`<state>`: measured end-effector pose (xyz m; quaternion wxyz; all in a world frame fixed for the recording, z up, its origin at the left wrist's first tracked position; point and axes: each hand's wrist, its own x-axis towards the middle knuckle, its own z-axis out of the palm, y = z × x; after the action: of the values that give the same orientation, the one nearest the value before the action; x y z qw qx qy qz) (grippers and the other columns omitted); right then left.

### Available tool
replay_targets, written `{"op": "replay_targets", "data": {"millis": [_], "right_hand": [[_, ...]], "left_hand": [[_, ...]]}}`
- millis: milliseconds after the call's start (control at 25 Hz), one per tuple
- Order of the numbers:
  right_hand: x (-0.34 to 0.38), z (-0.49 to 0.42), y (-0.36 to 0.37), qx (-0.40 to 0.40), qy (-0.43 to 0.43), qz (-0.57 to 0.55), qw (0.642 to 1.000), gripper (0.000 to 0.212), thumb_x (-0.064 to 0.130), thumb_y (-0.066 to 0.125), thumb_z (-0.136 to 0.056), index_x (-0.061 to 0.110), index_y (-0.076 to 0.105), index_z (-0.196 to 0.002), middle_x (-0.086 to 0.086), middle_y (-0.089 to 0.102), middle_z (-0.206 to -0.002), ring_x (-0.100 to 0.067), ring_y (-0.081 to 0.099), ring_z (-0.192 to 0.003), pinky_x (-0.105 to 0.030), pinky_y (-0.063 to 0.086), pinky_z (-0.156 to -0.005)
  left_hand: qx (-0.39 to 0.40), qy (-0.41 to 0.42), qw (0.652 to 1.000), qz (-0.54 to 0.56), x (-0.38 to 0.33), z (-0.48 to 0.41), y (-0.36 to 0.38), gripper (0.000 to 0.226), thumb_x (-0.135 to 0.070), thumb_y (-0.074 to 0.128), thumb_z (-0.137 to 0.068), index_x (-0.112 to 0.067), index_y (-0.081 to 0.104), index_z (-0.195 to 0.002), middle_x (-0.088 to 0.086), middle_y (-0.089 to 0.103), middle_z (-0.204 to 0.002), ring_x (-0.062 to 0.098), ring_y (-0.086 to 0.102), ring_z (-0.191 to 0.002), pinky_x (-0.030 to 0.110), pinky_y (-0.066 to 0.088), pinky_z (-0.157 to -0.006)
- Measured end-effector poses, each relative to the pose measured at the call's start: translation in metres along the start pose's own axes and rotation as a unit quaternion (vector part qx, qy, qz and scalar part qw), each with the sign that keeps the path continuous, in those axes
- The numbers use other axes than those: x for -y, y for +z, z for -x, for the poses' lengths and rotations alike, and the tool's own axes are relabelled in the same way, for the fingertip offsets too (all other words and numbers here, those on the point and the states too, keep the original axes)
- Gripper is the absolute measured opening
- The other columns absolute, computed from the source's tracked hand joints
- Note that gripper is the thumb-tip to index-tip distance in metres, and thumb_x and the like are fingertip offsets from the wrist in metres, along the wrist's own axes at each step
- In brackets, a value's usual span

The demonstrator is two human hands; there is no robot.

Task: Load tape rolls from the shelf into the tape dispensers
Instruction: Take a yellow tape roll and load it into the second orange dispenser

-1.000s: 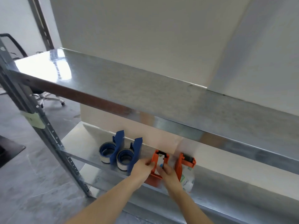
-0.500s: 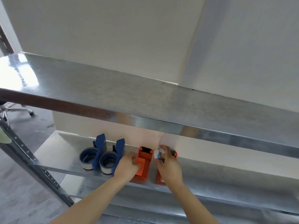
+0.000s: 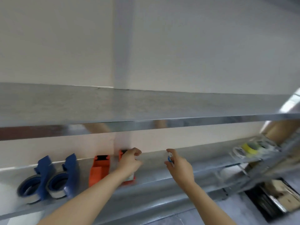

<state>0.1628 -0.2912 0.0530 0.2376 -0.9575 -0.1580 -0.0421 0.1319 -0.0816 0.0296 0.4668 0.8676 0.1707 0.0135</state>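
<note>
A big shiny grey metal shelf rack (image 3: 146,108) fills most of the view, with a wide top board and a lower board (image 3: 154,161) under it. A pale cream wall (image 3: 194,46) stands behind.

On the lower board, far to the left, two dark blue plastic tape dispensers (image 3: 53,176) stand side by side, and each has a roll of tape in it. Just right of them lies a flat orange plastic tape dispenser (image 3: 99,169) with no hand on it. A second orange tape dispenser (image 3: 121,153) sits close beside it, mostly hidden.

The left hand (image 3: 129,161) rests over that second orange dispenser. Its fingers are curled around the top of it in a loose grip.

The right hand (image 3: 178,166) is up in the air, apart from the dispensers. Its finger and thumb pinch a small blue and white thing (image 3: 170,158). It is too blurry to tell what it is.

Far to the right on the lower board sits a blurry bunch of tape rolls (image 3: 248,148), one yellow and the others pale.
</note>
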Motion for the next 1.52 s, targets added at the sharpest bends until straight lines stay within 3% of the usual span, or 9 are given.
{"op": "replay_targets", "data": {"millis": [160, 400, 560, 760, 960, 1160, 1360, 1440, 1520], "right_hand": [[-0.075, 0.019, -0.053, -0.018, 0.073, 0.022, 0.997, 0.042, 0.028, 0.055, -0.092, 0.029, 0.043, -0.133, -0.002, 0.071, -0.102, -0.024, 0.067, -0.087, -0.036, 0.053, -0.068], [-0.210, 0.045, -0.129, -0.047, 0.137, 0.076, 0.987, 0.042, 0.031, 0.052, -0.093, 0.030, 0.039, -0.133, -0.001, 0.071, -0.095, -0.023, 0.066, -0.078, -0.038, 0.055, -0.063], [-0.305, 0.054, -0.183, -0.052, 0.150, 0.102, 0.982, 0.043, 0.028, 0.049, -0.094, 0.030, 0.038, -0.135, 0.005, 0.065, -0.083, -0.020, 0.061, -0.067, -0.031, 0.044, -0.050], [-0.402, 0.054, -0.240, -0.068, 0.174, 0.102, 0.977, 0.042, 0.027, 0.050, -0.093, 0.031, 0.039, -0.133, -0.003, 0.072, -0.098, -0.021, 0.066, -0.073, -0.038, 0.055, -0.058], [-0.475, 0.031, -0.268, -0.070, 0.192, 0.103, 0.973, 0.040, 0.025, 0.049, -0.093, 0.029, 0.040, -0.131, 0.000, 0.071, -0.089, -0.022, 0.064, -0.067, -0.034, 0.049, -0.053], [-0.544, -0.024, -0.275, -0.055, 0.213, 0.106, 0.970, 0.040, 0.026, 0.050, -0.092, 0.031, 0.040, -0.130, 0.001, 0.069, -0.082, -0.021, 0.064, -0.068, -0.039, 0.056, -0.059], [-0.605, -0.091, -0.279, -0.025, 0.227, 0.096, 0.969, 0.043, 0.031, 0.052, -0.092, 0.033, 0.038, -0.133, 0.000, 0.071, -0.104, -0.021, 0.068, -0.082, -0.040, 0.058, -0.066], [-0.628, -0.114, -0.276, -0.016, 0.228, 0.095, 0.969, 0.043, 0.030, 0.051, -0.092, 0.034, 0.038, -0.133, 0.000, 0.071, -0.105, -0.020, 0.068, -0.083, -0.039, 0.058, -0.067], [-0.647, -0.132, -0.274, -0.009, 0.222, 0.094, 0.971, 0.043, 0.030, 0.052, -0.092, 0.034, 0.038, -0.133, 0.001, 0.071, -0.107, -0.019, 0.068, -0.085, -0.038, 0.058, -0.067]], "left_hand": [[0.068, 0.056, 0.996, -0.006, -0.058, -0.005, 0.068, 0.037, -0.014, 0.071, -0.077, -0.012, 0.063, -0.113, 0.003, 0.065, -0.119, 0.019, 0.060, -0.111, 0.019, 0.039, -0.085], [0.132, 0.108, 0.985, -0.020, -0.158, -0.010, 0.193, 0.037, -0.011, 0.072, -0.077, -0.010, 0.064, -0.113, 0.006, 0.067, -0.116, 0.019, 0.061, -0.108, 0.020, 0.040, -0.085], [0.170, 0.131, 0.976, -0.032, -0.223, -0.011, 0.284, 0.032, -0.007, 0.070, -0.079, -0.014, 0.062, -0.109, 0.005, 0.065, -0.113, 0.017, 0.060, -0.106, 0.019, 0.039, -0.083], [0.200, 0.122, 0.972, -0.036, -0.285, -0.014, 0.384, 0.030, -0.008, 0.072, -0.075, -0.018, 0.062, -0.102, 0.003, 0.064, -0.108, 0.019, 0.061, -0.102, 0.027, 0.045, -0.088], [0.231, 0.117, 0.965, -0.047, -0.331, -0.039, 0.459, 0.029, -0.008, 0.073, -0.073, -0.022, 0.059, -0.094, 0.002, 0.065, -0.104, 0.018, 0.062, -0.098, 0.028, 0.047, -0.089], [0.247, 0.116, 0.959, -0.072, -0.367, -0.106, 0.528, 0.028, -0.011, 0.072, -0.072, -0.023, 0.059, -0.093, -0.001, 0.063, -0.102, 0.018, 0.061, -0.096, 0.030, 0.048, -0.087], [0.250, 0.114, 0.955, -0.112, -0.401, -0.190, 0.597, 0.032, -0.014, 0.069, -0.074, -0.018, 0.061, -0.105, 0.006, 0.065, -0.117, 0.024, 0.062, -0.104, 0.031, 0.049, -0.088], [0.234, 0.145, 0.948, -0.159, -0.408, -0.217, 0.620, 0.033, -0.017, 0.059, -0.077, -0.018, 0.061, -0.109, 0.008, 0.064, -0.120, 0.027, 0.062, -0.108, 0.034, 0.051, -0.089], [0.216, 0.192, 0.925, -0.247, -0.407, -0.237, 0.636, 0.046, -0.017, 0.051, -0.082, -0.020, 0.053, -0.127, 0.008, 0.058, -0.131, 0.029, 0.057, -0.117, 0.039, 0.049, -0.096]]}}
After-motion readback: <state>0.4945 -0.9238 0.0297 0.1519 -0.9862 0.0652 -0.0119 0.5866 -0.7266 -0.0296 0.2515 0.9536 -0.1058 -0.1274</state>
